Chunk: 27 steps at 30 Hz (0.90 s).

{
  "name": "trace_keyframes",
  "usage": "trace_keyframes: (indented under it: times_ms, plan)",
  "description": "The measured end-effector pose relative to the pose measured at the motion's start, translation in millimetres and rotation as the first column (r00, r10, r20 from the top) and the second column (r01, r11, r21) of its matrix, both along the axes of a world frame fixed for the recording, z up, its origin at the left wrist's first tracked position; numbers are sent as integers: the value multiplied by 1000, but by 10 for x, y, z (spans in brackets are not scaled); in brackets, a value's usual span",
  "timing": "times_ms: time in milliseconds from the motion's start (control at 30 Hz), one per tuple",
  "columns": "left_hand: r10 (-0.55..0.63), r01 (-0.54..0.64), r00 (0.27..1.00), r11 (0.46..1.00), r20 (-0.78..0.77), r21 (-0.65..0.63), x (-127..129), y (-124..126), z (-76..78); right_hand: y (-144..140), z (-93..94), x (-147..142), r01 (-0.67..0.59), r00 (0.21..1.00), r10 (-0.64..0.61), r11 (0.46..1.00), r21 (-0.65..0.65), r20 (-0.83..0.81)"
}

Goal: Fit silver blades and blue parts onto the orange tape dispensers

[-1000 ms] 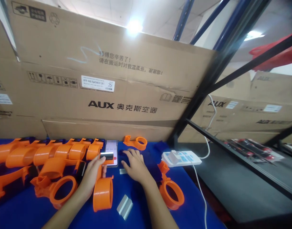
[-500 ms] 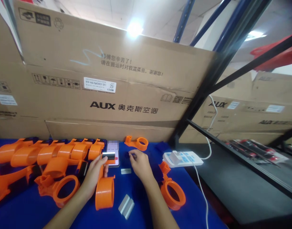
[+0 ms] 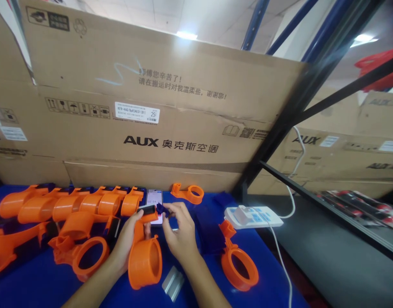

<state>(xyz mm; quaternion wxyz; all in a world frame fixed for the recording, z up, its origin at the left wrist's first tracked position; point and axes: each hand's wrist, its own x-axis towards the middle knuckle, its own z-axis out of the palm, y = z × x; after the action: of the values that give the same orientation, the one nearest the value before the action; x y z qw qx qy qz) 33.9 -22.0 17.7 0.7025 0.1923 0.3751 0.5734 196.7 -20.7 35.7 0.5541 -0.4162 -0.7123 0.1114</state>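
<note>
A person's left hand (image 3: 127,239) wraps around an orange plastic ring holder (image 3: 144,261) stood on the blue desk (image 3: 267,286), while the right hand (image 3: 180,235) pinches a small dark blue piece (image 3: 160,208) against the holder's black-capped top. That piece looks easy to fumble; it could drop among the row of orange holders (image 3: 71,205) or knock the phone (image 3: 154,199) just behind. The fingers hide where the piece meets the holder, and the phone's screen cannot be read.
</note>
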Motion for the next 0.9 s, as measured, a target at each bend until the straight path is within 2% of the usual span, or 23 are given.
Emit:
trace_keyframes:
  times_ms: [300,467,733,900]
  plan:
    - [62,-52,993,994,-102,100,27,-50,-14,-43,-11,-7,-96,994,96,995,14,43]
    - [117,-89,981,980,-156,177,7,-44,-70,-65,9,-13,-125,991,123,992,16,60]
    - [67,12,964,956,-256,295,-31,-26,-114,-81,34,-20,-98,995,98,995,3,11]
    - [53,74,947,923,-315,378,-41,-86,-90,-103,21,-14,-102,995,102,995,4,22]
